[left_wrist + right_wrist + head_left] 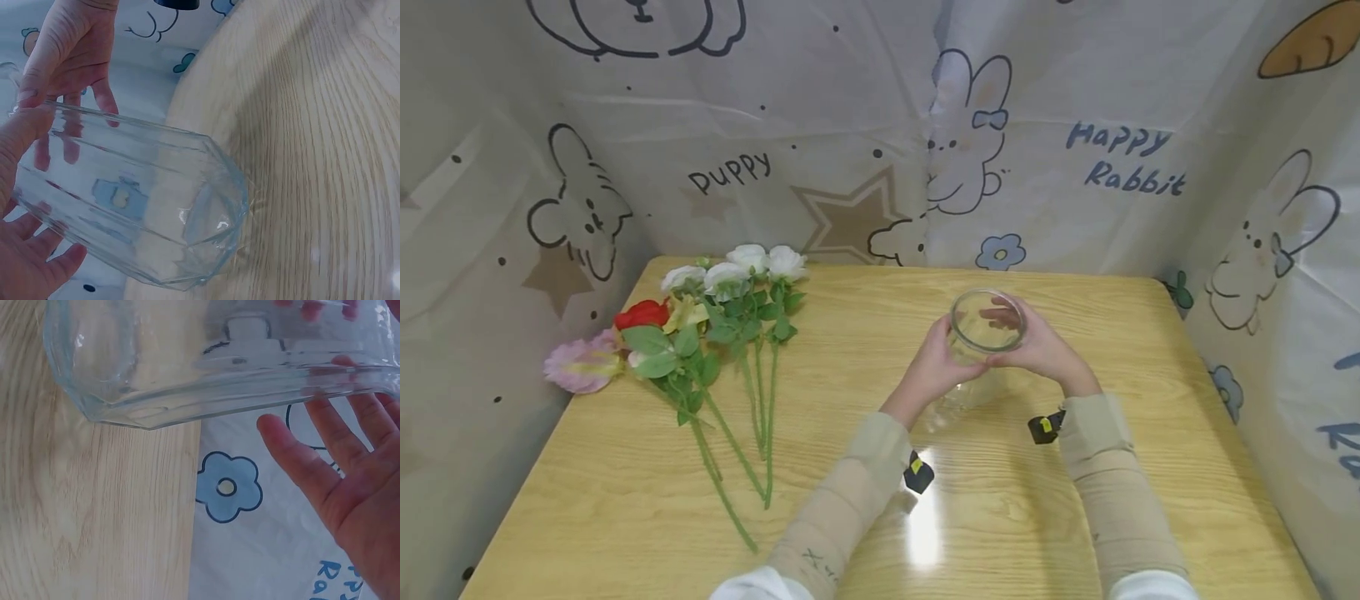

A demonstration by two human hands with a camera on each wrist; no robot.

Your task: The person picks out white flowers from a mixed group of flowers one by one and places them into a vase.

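Glass vase (134,206) rises upright between my left hand (942,360) and right hand (1040,343), fingers (65,261) curled round its top (base possibly touching the surface (992,517)).

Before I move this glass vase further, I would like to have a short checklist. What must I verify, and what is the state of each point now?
1. Both hands holding: ok; left hand and right hand grip the glass vase around its upper part.
2. Vase free of stems: ok; none stands in it.
3. Base flat on the table: cannot tell; contact is unclear even in the wrist views.
4. Flowers away from the vase: ok; they lie apart, to its left.
5. All blooms within the tabletop: not ok; the pink-purple bloom appears to reach past the left edge.
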